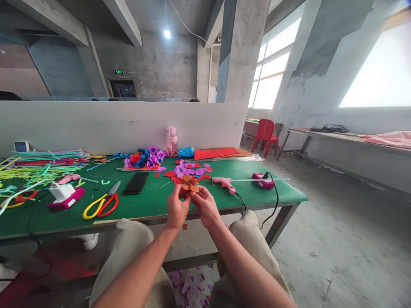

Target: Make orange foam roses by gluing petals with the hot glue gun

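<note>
Between my two hands is an orange-brown paper flower (190, 185) with several petals, held over the front edge of the green table. My left hand (178, 207) pinches its left side with thumb and fingers. On the other side, my right hand (205, 206) grips the lower right petals between thumb and fingertips. Just beyond the flower lie loose purple and red paper petals (189, 170). A pink glue gun (224, 184) rests to the right of my hands, with a clear glue stick (253, 180) reaching out behind it.
Scissors (104, 203), a black phone (136, 183) and finished paper flowers (146, 158) lie left on the green table (147, 207). Colourful stems (48, 164) fill the far left. A magenta power socket (263, 181) with a cord sits right. A pink bottle (172, 140) stands by the white partition (128, 124).
</note>
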`<state>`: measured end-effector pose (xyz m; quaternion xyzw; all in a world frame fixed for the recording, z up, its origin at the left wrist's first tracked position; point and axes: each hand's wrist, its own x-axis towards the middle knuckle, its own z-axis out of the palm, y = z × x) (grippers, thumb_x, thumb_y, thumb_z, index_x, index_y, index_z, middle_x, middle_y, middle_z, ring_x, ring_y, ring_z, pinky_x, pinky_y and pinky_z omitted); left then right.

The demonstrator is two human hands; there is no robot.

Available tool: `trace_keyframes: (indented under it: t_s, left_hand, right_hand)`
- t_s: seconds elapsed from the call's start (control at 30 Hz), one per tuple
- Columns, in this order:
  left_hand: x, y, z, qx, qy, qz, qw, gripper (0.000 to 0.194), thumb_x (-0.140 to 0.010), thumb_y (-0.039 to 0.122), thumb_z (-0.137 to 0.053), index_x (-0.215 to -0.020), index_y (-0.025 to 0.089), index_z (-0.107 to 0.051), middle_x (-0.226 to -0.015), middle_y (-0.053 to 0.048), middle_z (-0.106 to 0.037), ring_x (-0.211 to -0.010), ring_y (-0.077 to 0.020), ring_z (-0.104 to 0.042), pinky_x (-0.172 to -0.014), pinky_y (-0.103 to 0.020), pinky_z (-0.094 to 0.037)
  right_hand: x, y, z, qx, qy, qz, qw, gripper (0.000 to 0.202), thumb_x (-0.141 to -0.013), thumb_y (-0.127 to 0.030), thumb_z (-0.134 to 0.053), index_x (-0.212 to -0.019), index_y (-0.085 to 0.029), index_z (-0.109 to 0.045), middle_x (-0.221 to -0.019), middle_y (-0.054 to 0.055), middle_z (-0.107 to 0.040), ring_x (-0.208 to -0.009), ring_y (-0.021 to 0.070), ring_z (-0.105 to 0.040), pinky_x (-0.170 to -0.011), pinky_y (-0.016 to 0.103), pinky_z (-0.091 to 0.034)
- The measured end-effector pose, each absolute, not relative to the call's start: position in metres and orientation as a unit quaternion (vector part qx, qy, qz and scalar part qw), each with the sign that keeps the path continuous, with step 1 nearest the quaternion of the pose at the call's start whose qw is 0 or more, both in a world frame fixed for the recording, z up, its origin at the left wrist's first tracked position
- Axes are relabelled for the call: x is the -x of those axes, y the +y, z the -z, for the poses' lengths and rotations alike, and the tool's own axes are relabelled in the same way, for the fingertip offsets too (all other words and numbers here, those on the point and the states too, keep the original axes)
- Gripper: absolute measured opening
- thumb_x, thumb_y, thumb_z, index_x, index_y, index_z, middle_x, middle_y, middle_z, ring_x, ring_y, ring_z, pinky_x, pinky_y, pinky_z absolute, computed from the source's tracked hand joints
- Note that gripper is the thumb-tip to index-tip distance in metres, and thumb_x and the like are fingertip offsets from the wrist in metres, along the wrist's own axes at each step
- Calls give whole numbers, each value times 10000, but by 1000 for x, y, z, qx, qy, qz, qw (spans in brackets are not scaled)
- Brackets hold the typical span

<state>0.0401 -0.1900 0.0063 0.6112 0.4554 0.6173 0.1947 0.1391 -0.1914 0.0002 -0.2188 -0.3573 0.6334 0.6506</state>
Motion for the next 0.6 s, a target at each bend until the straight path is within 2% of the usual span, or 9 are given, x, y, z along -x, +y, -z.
trace_keyframes:
  t_s: [0.1, 0.27, 0.4, 0.6]
  left_hand:
    - [-38, -192, -8, -641, 405, -609, 232, 130, -743, 264, -650, -832, 200, -580, -782, -11, -643, -705, -140, -603, -694, -254, -477]
    - [-35, -189, -9, -596, 356, -609, 385, 171, -744, 323, -660, -818, 179, -605, -814, -29, -637, -770, -158, -617, -700, -262, -484]
    - [-36, -188, -11, -568, 350, -599, 442, 253, -698, 347, -711, -861, 173, -626, -892, -37, -651, -798, -154, -607, -716, -267, -477]
    - [-38, -192, -17, -554, 306, -592, 499, 353, -659, 295, -759, -964, 169, -633, -946, -55, -666, -838, -165, -611, -750, -283, -484]
  right_hand:
    - [-146, -187, -1, 211, -354, -627, 661, 280, -620, -273, -803, -829, -216, -625, -846, -19, -696, -776, 120, -629, -741, 230, -481]
    - [-160, -182, -6, 187, -372, -622, 663, 295, -657, -305, -781, -917, -232, -663, -980, 9, -699, -916, 157, -627, -781, 261, -495]
    - [-165, -181, -4, 154, -370, -647, 648, 328, -637, -305, -798, -936, -236, -684, -946, 5, -699, -814, 129, -632, -767, 253, -505]
    - [-165, -182, -2, 155, -376, -661, 630, 331, -615, -283, -814, -918, -225, -691, -836, -6, -681, -617, 81, -561, -589, 194, -475]
